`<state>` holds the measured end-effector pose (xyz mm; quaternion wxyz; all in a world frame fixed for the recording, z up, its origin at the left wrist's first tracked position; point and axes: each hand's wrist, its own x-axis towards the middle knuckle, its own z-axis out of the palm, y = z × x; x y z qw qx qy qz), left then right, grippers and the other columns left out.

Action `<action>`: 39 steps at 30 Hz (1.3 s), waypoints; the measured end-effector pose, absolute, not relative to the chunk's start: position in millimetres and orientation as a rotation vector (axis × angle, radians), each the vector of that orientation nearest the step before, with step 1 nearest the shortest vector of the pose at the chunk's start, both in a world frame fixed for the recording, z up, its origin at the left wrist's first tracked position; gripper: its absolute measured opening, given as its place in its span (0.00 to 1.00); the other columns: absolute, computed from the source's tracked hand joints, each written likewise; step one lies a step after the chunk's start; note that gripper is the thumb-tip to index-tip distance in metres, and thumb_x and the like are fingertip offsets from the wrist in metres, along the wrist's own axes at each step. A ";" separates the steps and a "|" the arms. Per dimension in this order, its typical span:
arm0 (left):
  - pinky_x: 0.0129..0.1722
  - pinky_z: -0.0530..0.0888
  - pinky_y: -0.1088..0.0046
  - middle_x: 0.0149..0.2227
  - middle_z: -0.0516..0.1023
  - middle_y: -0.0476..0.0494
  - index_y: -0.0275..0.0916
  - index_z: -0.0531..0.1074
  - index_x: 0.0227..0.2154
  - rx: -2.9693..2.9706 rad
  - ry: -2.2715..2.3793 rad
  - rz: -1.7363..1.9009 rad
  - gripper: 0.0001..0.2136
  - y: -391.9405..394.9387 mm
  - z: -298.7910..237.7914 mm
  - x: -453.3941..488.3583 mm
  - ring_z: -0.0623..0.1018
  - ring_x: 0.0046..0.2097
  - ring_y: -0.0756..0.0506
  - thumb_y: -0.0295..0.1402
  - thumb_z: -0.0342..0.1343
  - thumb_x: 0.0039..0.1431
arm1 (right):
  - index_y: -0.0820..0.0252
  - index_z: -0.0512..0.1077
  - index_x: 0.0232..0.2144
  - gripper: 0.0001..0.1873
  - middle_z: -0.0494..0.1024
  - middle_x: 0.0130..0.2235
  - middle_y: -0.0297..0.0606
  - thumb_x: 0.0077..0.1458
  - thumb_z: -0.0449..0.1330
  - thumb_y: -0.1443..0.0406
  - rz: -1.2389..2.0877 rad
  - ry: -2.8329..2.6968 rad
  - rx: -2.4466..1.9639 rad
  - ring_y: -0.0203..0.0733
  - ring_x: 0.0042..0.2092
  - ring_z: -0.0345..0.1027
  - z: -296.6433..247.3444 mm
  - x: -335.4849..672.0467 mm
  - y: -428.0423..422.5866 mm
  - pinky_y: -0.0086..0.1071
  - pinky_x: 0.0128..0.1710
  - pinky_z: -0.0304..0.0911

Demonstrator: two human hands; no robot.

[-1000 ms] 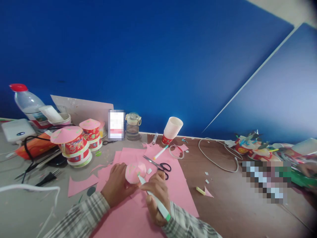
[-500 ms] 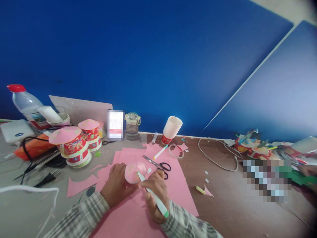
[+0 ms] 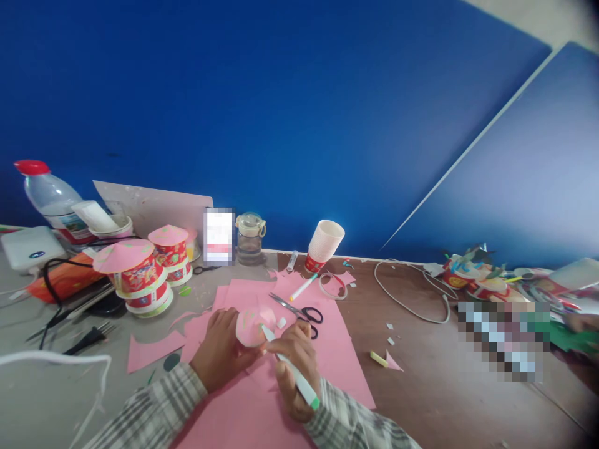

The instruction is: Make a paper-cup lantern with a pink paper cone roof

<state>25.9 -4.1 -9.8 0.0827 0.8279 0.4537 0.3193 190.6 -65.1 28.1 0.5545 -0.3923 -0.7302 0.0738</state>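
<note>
My left hand (image 3: pixel 221 348) is closed on the edge of a small pink paper cone (image 3: pixel 247 335) with green marks drawn on it. In my right hand (image 3: pixel 294 355) is a white marker (image 3: pixel 298 381) with a green end; its tip meets the cone's right side. Both hands are over large pink paper sheets (image 3: pixel 334 365). Just beyond my right hand lie black-handled scissors (image 3: pixel 311 313). A second marker (image 3: pixel 303 287), white with a yellow end, rests on the paper behind them.
Two red paper-cup models with pink cone roofs (image 3: pixel 124 255) stand at left, near a bottle (image 3: pixel 51 196) and a black plug (image 3: pixel 91 337). Stacked paper cups (image 3: pixel 325 243) and a water jar (image 3: pixel 250 238) stand at the back. Another person's hand (image 3: pixel 583 323) is at far right by green paper (image 3: pixel 559 337).
My hands, the cone and the marker stay almost in place. At far right, the other person's hand and the green paper have shifted slightly.
</note>
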 end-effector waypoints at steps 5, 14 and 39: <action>0.30 0.65 0.65 0.23 0.65 0.55 0.45 0.65 0.24 2.477 1.363 0.940 0.13 -3.8 -9.6 25.9 0.67 0.29 0.45 0.45 0.58 0.35 | 0.56 0.71 0.30 0.22 0.74 0.24 0.32 0.61 0.42 0.54 0.177 -1.727 -0.935 0.39 0.25 0.65 28.8 191.0 -65.0 0.38 0.35 0.56; 0.30 0.65 0.64 0.23 0.64 0.55 0.46 0.65 0.24 2.480 1.367 0.949 0.13 -4.0 -10.1 26.0 0.67 0.28 0.45 0.44 0.58 0.35 | 0.57 0.71 0.31 0.22 0.74 0.24 0.32 0.61 0.41 0.54 0.170 -1.737 -0.930 0.38 0.25 0.66 28.3 191.5 -66.1 0.38 0.35 0.56; 0.29 0.65 0.64 0.24 0.65 0.54 0.45 0.65 0.24 2.497 1.355 0.951 0.13 -3.9 -10.6 25.4 0.67 0.28 0.45 0.43 0.58 0.34 | 0.57 0.70 0.31 0.21 0.71 0.24 0.31 0.61 0.42 0.55 0.181 -1.732 -0.919 0.38 0.25 0.64 29.1 188.7 -64.7 0.38 0.35 0.57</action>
